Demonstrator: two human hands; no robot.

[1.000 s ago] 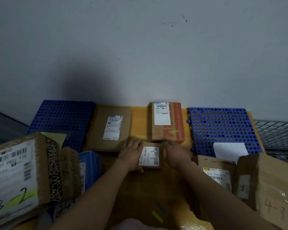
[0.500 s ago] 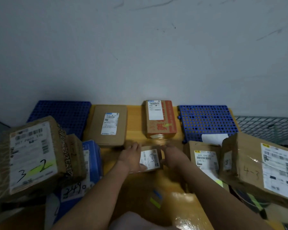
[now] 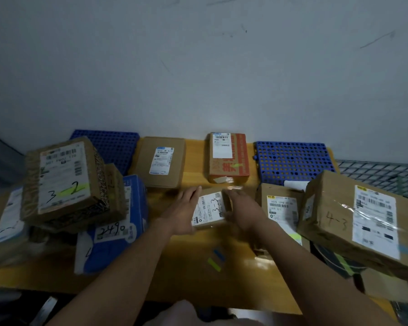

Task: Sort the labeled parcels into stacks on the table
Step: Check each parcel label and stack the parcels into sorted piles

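Note:
A small brown parcel [image 3: 209,208] with a white label marked "3-3" lies on the yellow table [image 3: 193,274], in the middle. My left hand [image 3: 185,210] lies against its left side with straight fingers. My right hand [image 3: 242,208] touches its right edge, fingers also straight and pointing toward the wall. Behind it lie a flat brown parcel [image 3: 159,161] and a red-printed carton [image 3: 229,158], side by side.
Left: a tilted parcel marked "3-2" [image 3: 64,177] on a pile, and a blue parcel marked "2490" [image 3: 118,222]. Right: a labeled brown parcel [image 3: 280,205] and a big one marked "4-3" [image 3: 363,220]. Blue perforated mats [image 3: 292,161] [image 3: 106,147] lie by the wall. A wire basket [image 3: 382,175] stands far right.
My view has pulled back and dropped, showing more of the table's front. The "3-3" parcel has slid a little toward me. My fingers have straightened along its sides.

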